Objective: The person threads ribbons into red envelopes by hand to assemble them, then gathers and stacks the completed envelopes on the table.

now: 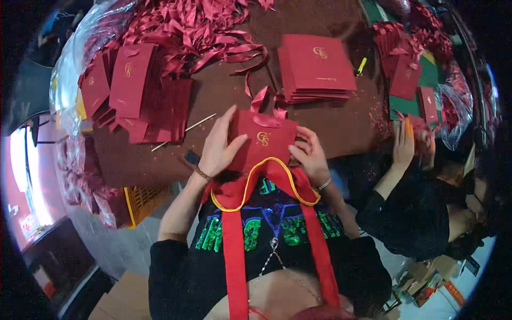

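Note:
A small dark-red paper gift bag with a gold emblem is upright in front of me at the near edge of the table. My left hand grips its left side, the thumb lying across the front. On the other side my right hand holds the right edge with bent fingers. Red satin ribbon stands up in loops from the bag's top, and one length droops over the front. The bag's back and the fingertips behind it are hidden.
A neat stack of red bags lies ahead, right of a ribbon heap. More bags overlap at left, near a thin stick. A yellow tool lies at right. A co-worker's hand handles red items there. A yellow crate stands below.

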`<action>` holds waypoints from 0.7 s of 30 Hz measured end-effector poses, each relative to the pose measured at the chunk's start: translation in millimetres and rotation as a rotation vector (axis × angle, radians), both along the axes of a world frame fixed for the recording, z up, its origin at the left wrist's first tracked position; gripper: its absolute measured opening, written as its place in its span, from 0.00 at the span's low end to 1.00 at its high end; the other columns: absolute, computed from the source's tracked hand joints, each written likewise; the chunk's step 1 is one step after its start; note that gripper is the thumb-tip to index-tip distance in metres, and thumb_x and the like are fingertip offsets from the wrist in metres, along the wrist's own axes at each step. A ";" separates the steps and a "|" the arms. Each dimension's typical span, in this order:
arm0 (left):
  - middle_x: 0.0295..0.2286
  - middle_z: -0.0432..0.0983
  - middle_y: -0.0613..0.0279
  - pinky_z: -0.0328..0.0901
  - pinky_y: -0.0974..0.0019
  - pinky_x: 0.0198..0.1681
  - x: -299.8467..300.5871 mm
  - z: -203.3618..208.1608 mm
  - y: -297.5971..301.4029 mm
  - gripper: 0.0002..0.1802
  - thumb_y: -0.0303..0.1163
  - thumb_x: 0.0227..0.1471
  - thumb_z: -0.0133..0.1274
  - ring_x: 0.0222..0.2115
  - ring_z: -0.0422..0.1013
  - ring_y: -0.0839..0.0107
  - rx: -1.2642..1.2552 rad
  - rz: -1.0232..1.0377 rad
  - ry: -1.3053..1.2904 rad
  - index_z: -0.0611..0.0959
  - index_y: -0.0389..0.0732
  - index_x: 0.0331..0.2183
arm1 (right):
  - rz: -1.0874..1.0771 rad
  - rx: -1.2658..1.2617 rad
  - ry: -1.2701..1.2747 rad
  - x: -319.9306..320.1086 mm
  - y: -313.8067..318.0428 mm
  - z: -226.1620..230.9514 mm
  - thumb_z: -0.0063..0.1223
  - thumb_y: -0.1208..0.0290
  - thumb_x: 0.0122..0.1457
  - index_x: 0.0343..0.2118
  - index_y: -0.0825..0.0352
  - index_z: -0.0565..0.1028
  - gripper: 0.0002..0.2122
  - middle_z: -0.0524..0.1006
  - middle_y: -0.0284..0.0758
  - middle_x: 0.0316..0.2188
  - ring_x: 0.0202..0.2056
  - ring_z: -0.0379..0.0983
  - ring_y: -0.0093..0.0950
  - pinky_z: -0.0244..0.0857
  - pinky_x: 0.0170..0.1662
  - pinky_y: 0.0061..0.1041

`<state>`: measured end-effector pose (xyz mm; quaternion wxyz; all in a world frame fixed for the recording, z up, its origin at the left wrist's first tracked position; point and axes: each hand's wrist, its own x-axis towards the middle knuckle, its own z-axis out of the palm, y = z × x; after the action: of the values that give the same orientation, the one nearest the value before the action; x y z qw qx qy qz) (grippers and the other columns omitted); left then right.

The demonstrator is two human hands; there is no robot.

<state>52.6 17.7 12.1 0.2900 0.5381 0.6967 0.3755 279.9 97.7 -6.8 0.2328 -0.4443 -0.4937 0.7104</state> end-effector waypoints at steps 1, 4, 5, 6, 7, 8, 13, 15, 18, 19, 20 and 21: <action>0.46 0.65 0.50 0.60 0.67 0.46 1.9 3.3 -1.5 0.33 0.32 0.48 0.51 0.44 0.65 0.62 0.020 0.027 -0.120 0.58 0.37 0.54 | 0.034 -0.155 0.118 -3.4 2.1 2.4 0.50 0.78 0.52 0.50 0.65 0.60 0.21 0.66 0.34 0.43 0.41 0.64 0.20 0.63 0.41 0.19; 0.47 0.64 0.53 0.59 0.69 0.47 -6.2 30.2 -6.6 0.29 0.30 0.50 0.48 0.44 0.64 0.68 0.035 -0.051 -0.758 0.60 0.35 0.53 | 0.104 0.028 0.009 -17.4 11.6 3.4 0.50 0.78 0.53 0.49 0.66 0.60 0.20 0.67 0.34 0.42 0.41 0.64 0.19 0.61 0.43 0.17; 0.48 0.64 0.54 0.58 0.70 0.47 -9.8 39.6 -6.2 0.26 0.29 0.52 0.46 0.44 0.64 0.70 0.022 -0.159 -1.283 0.62 0.35 0.52 | 0.084 -0.051 0.114 -24.3 14.5 13.1 0.48 0.73 0.55 0.48 0.67 0.61 0.17 0.67 0.33 0.42 0.43 0.64 0.20 0.59 0.46 0.20; 0.48 0.64 0.54 0.58 0.70 0.47 -7.3 52.7 -2.9 0.26 0.29 0.52 0.46 0.44 0.64 0.70 0.030 -0.152 -1.272 0.62 0.35 0.52 | 0.030 -0.143 0.241 -38.1 14.3 15.1 0.47 0.71 0.56 0.47 0.67 0.61 0.16 0.68 0.33 0.40 0.40 0.65 0.21 0.60 0.44 0.21; 0.47 0.64 0.53 0.58 0.69 0.48 -2.0 63.5 1.4 0.24 0.28 0.51 0.46 0.43 0.65 0.68 0.031 -0.174 -1.050 0.64 0.35 0.51 | -0.025 -0.243 0.364 -50.0 15.0 14.0 0.45 0.69 0.57 0.46 0.67 0.62 0.15 0.68 0.33 0.38 0.38 0.66 0.21 0.61 0.43 0.22; 0.47 0.65 0.52 0.57 0.68 0.48 0.7 68.4 5.1 0.23 0.28 0.51 0.46 0.42 0.65 0.67 0.029 -0.192 -0.828 0.66 0.36 0.50 | 0.169 -0.184 0.287 -55.9 24.7 5.4 0.43 0.65 0.59 0.50 0.66 0.59 0.18 0.62 0.34 0.50 0.51 0.59 0.25 0.54 0.52 0.25; 0.52 0.52 0.48 0.53 0.57 0.51 8.9 26.0 7.7 0.41 0.33 0.44 0.55 0.52 0.54 0.56 0.125 0.292 0.013 0.53 0.41 0.56 | 0.193 -0.433 0.013 -105.8 29.7 93.9 0.41 0.64 0.58 0.55 0.63 0.56 0.22 0.58 0.36 0.54 0.54 0.55 0.26 0.49 0.56 0.25; 0.49 0.56 0.55 0.56 0.64 0.47 12.1 20.2 3.3 0.40 0.29 0.44 0.54 0.43 0.58 0.66 0.128 0.345 -0.335 0.53 0.40 0.56 | 0.352 -0.329 -0.082 -94.5 30.3 76.0 0.40 0.63 0.58 0.54 0.63 0.57 0.22 0.60 0.36 0.53 0.53 0.57 0.26 0.51 0.54 0.26; 0.41 0.65 0.63 0.60 0.73 0.40 6.3 13.5 -5.7 0.37 0.26 0.45 0.54 0.34 0.64 0.78 0.093 0.444 -0.756 0.55 0.37 0.54 | 0.600 -0.164 -0.228 -70.9 24.4 53.1 0.39 0.61 0.58 0.53 0.62 0.59 0.21 0.63 0.36 0.52 0.51 0.61 0.26 0.54 0.53 0.26; 0.39 0.67 0.62 0.61 0.74 0.38 3.4 14.2 -6.0 0.36 0.27 0.45 0.55 0.33 0.65 0.78 0.035 0.404 -0.767 0.57 0.37 0.53 | 0.680 -0.108 -0.275 -59.8 22.5 46.0 0.38 0.61 0.57 0.53 0.61 0.60 0.21 0.64 0.36 0.51 0.50 0.62 0.26 0.55 0.52 0.26; 0.37 0.68 0.61 0.62 0.76 0.37 0.5 13.4 -5.5 0.34 0.29 0.45 0.55 0.32 0.66 0.79 -0.024 0.361 -0.778 0.58 0.37 0.52 | 0.758 -0.052 -0.323 -46.2 20.5 39.3 0.38 0.60 0.57 0.53 0.61 0.61 0.21 0.65 0.36 0.50 0.49 0.63 0.26 0.56 0.51 0.26; 0.36 0.69 0.62 0.62 0.77 0.37 -2.2 2.5 -5.7 0.30 0.27 0.46 0.54 0.34 0.66 0.79 0.049 0.339 -0.731 0.61 0.35 0.50 | 0.835 0.005 -0.369 -30.1 17.8 34.0 0.37 0.60 0.57 0.52 0.61 0.62 0.21 0.66 0.36 0.50 0.49 0.64 0.26 0.57 0.51 0.26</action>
<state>50.4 11.9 14.6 0.4397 0.2533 0.6175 0.6010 249.8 115.5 27.1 -0.1643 -0.3260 -0.6655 0.6510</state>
